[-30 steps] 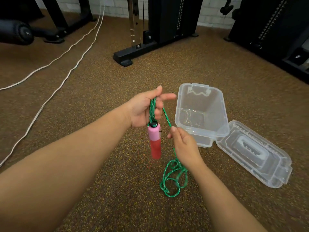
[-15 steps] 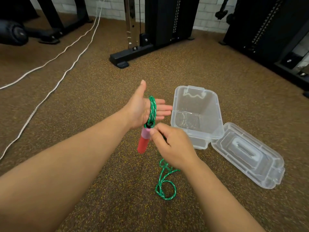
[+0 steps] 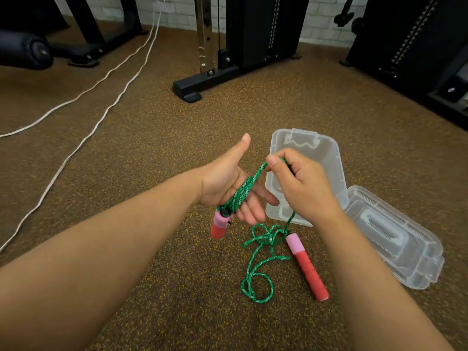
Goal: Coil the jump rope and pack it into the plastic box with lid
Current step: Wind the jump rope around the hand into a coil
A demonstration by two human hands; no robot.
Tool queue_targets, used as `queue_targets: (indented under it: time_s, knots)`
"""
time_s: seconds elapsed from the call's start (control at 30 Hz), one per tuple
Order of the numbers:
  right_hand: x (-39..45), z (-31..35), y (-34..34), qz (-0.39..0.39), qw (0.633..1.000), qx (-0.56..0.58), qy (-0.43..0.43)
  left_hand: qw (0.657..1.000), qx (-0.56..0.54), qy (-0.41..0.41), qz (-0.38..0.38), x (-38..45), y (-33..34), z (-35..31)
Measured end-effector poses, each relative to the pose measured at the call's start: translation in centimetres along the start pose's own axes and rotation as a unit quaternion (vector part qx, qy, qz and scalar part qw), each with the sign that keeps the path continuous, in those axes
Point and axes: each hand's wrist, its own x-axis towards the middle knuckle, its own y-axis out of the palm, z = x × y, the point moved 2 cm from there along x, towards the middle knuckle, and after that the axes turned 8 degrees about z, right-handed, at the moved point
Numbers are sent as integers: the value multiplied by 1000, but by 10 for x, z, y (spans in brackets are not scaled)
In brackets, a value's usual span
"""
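The green jump rope [image 3: 243, 191] is wound in several turns across the palm of my left hand [image 3: 228, 181], whose fingers are spread and thumb is up. One pink and red handle [image 3: 219, 225] hangs below that hand. My right hand [image 3: 301, 184] pinches the rope just above and right of the left palm, over the clear plastic box [image 3: 329, 153]. Loose rope [image 3: 260, 264] trails down to the floor in loops. The second pink and red handle [image 3: 307, 266] lies on the floor. The clear lid [image 3: 395, 236] lies beside the box on the right.
Brown speckled gym flooring [image 3: 177, 148] lies all around. A black weight machine base [image 3: 202, 82] stands behind. Two white cables [image 3: 101, 102] run across the floor at left. More black equipment [image 3: 415, 46] stands at the right rear.
My right hand rose from below the left palm to above it, carrying the rope over the palm. The second handle has come into view on the floor. More turns lie on the left hand.
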Motion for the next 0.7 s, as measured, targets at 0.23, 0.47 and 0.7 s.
queue_targets:
  time_s: [0.23,0.47,0.7]
  knots:
    - [-3,-16,8,-9,996,78,45,998,28,13,54,-6,14,-6]
    - [-22,-42,42,-12,974,190,127,987,-112,116,-12,0,13,-10]
    - [-39,-38,60,52,985,65,151,936,-230,207,-168,5,-7,-16]
